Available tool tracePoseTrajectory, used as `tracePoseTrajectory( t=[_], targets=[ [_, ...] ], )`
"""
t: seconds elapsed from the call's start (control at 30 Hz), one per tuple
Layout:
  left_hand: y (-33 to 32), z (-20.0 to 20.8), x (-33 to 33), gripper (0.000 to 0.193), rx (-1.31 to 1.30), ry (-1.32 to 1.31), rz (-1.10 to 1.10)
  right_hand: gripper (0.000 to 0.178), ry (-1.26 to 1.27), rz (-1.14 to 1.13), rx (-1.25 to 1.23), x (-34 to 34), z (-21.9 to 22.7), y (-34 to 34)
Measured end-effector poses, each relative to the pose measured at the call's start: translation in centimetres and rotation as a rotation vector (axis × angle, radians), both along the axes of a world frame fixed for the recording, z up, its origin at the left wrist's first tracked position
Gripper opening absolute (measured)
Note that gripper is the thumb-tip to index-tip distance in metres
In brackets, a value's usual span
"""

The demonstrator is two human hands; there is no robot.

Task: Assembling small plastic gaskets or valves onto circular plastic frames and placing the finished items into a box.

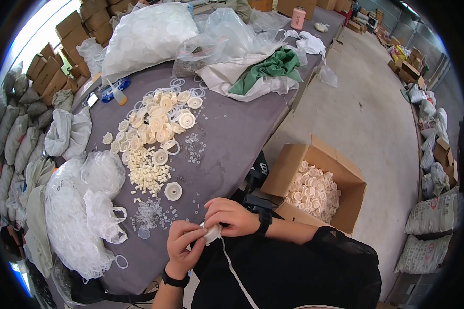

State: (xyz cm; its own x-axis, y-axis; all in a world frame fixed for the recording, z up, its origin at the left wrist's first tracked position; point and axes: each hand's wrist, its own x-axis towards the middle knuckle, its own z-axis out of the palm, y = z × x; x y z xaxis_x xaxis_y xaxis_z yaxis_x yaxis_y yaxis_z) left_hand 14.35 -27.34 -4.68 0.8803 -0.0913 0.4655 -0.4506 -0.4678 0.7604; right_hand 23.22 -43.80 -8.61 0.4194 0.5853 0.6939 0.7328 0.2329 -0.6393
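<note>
At the table's near edge, a round white plastic part (212, 234) is pinched between the fingers of both hands. My left hand (183, 244) grips it from the left with thumb and fingers. My right hand (233, 216) closes on its far right side, its fingertips partly hidden. A white cord (233, 268) runs down from beside the part across my dark clothing; whether they are joined I cannot tell. Ahead lie a heap of cream round plastic parts (157, 121), a pile of small cream pieces (148, 170), and small clear pieces (149, 213). One round part (173, 191) sits apart.
A cardboard box (353, 193) of cream round parts stands open at my right. Clear plastic bags (72, 206) line the table's left side. Toward the back are a large white bag (149, 36), a green cloth (268, 72), a pink bottle (298, 18) and a dropper bottle (119, 96).
</note>
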Motion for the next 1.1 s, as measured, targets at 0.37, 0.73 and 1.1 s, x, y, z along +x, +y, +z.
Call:
tracePoseTrajectory(
  t=[0.37, 0.73, 1.1],
  targets=[
    [-2.2, -0.4, 1.7, 0.032, 0.037, 0.163, 0.039, 0.027, 0.054, -0.216, 0.044, -0.1, -1.5, -1.8],
    [-4.4, -3.0, 2.6, 0.025, -0.154, 0.332, -0.116, 0.036, 1.53, -0.949, 1.1, 0.2, -16.7, -18.2],
    [-2.6, -2.0, 3.0, 0.011, 0.03, 0.363, -0.123, 0.036, 1.656, -0.652, 0.708, 1.7, -15.4, -16.7]
  ],
)
